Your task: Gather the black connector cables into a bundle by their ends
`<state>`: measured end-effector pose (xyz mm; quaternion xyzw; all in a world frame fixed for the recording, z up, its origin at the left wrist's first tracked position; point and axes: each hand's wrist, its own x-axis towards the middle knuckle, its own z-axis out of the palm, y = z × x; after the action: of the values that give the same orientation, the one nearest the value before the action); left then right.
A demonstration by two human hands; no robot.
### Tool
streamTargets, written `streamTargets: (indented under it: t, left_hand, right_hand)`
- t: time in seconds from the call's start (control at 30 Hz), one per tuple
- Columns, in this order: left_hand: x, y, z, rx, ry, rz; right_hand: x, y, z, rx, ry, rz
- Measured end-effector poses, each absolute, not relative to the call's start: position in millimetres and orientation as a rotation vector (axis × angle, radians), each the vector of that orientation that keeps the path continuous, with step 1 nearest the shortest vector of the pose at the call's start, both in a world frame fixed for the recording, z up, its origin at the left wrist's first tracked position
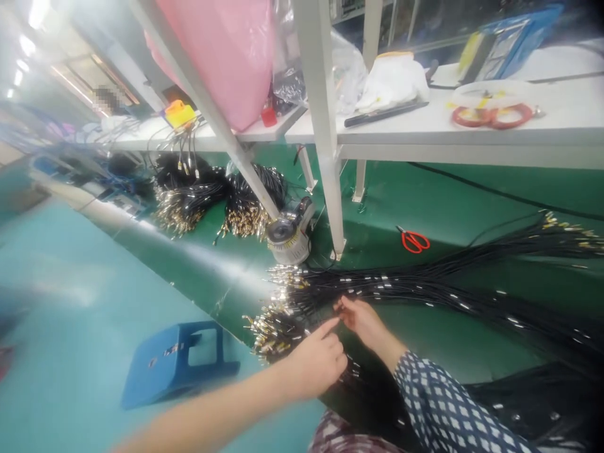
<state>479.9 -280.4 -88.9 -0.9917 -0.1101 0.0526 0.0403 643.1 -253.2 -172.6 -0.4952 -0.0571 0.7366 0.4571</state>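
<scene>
My left hand (321, 360) is closed, its index finger reaching toward the fingertips of my right hand (362, 319). My right hand is pinched. The two hands meet just above a thick bundle of black cables (401, 283); whatever lies between their fingertips is too small to make out. To the left of my hands, cable ends with gold and silver connectors (276, 330) fan out in a cluster. Small silver pieces dot the cables. My right arm has a dark patterned sleeve (453, 402); my left forearm is bare.
Red-handled scissors (414, 241) lie on the green floor beyond the cables. A round grey device (287, 239) stands by the bench leg (333, 207). More cable bundles (189, 195) lie farther back. A blue plastic stool (174, 362) is at left. Above is a white bench (472, 135).
</scene>
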Motion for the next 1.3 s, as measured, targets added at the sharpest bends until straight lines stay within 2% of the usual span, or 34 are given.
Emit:
streamTargets:
  t: [0.17, 0.37, 0.5, 0.57, 0.73, 0.9, 1.07, 1.17, 1.3]
  left_hand:
    - [455.7, -283.6, -109.8, -3.019, -0.612, 0.116]
    - [444.9, -286.9, -123.8, -3.053, -0.784, 0.290]
    - [451.3, -292.9, -120.0, -2.945, -0.967, 0.568]
    - [451.6, -298.3, -113.8, -2.909, -0.942, 0.569]
    - [448.1, -317.4, -79.3, -3.119, -0.408, 0.279]
    - [454.2, -340.4, -46.9, -3.075, -0.522, 0.402]
    - [458.5, -368.3, -32.0, -3.034, -0.606, 0.310]
    - [454.5, -351.6, -49.1, -3.070, -0.651, 0.377]
    - [442.9, -289.2, -110.4, -3.068, -1.017, 0.666]
  right_hand:
    - [644.1, -250.4, -176.6, -1.230, -0.111, 1.744]
    - [624.3, -261.8, -186.6, -1.214, -0.072, 1.858]
    - [623.2, -271.9, -180.8, -1.222, -0.126, 1.938]
    - [632.4, -270.5, -174.3, -1.236, -0.167, 1.879]
    - [651.4, -249.1, -164.6, -1.268, -0.226, 1.726]
    - [649.0, -226.0, -156.2, -1.195, -0.178, 1.649]
    - [655.0, -183.3, -144.9, -1.083, -0.115, 1.560]
    - [649.5, -162.9, -147.4, -1.103, -0.145, 1.609]
    - [646.7, -183.6, -164.3, -1.245, -0.302, 1.792]
